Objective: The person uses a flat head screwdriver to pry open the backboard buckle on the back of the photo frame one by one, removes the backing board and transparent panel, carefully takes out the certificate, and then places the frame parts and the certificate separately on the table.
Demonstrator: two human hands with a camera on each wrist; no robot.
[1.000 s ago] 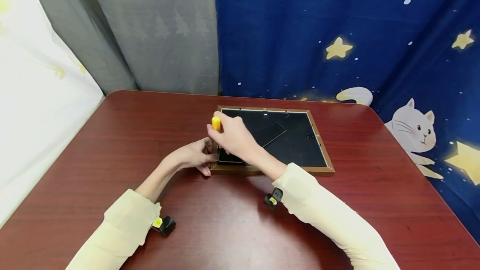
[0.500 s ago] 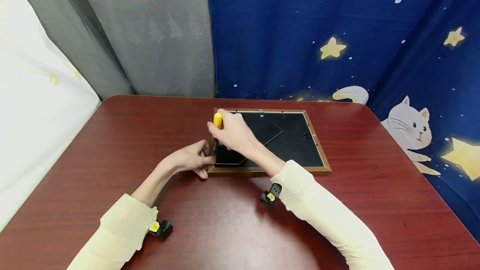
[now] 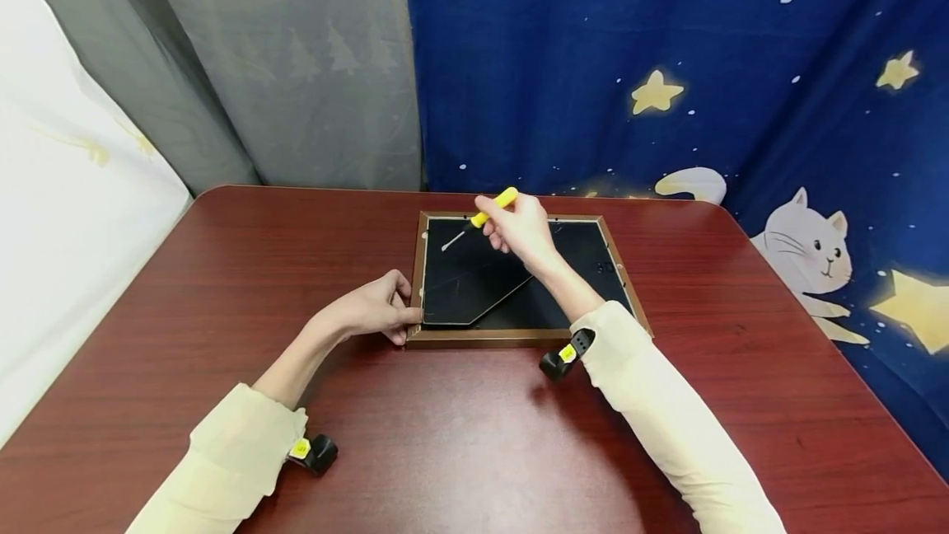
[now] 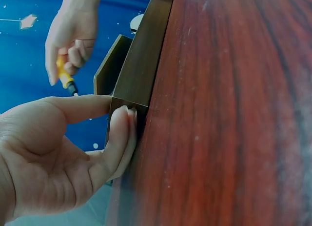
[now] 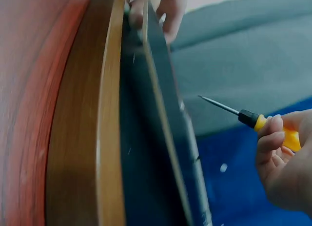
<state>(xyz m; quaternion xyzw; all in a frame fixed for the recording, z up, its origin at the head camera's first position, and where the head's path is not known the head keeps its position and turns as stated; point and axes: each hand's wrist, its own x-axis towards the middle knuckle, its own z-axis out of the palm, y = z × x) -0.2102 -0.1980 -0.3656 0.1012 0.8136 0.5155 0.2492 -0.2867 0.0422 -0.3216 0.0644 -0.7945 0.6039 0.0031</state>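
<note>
Tabletop [image 3: 445,435]: stood before a starry blue curtain [image 3: 534,64].
Frame [image 3: 482,339]: lay there, backing [image 3: 589,245] up.
Left hand [image 3: 371,307]: fingers pinched its near-left corner, likely for steadiness.
Right hand [image 3: 522,231]: fingers gripped the screwdriver [image 3: 481,220], tip clear of the backing.

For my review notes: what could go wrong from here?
The screwdriver in the right hand points tip-down over the black back of the picture frame and might scratch it. It could also slip toward the left hand, which holds the frame's near corner; gripped only there, the frame may pivot if pushed.
</note>
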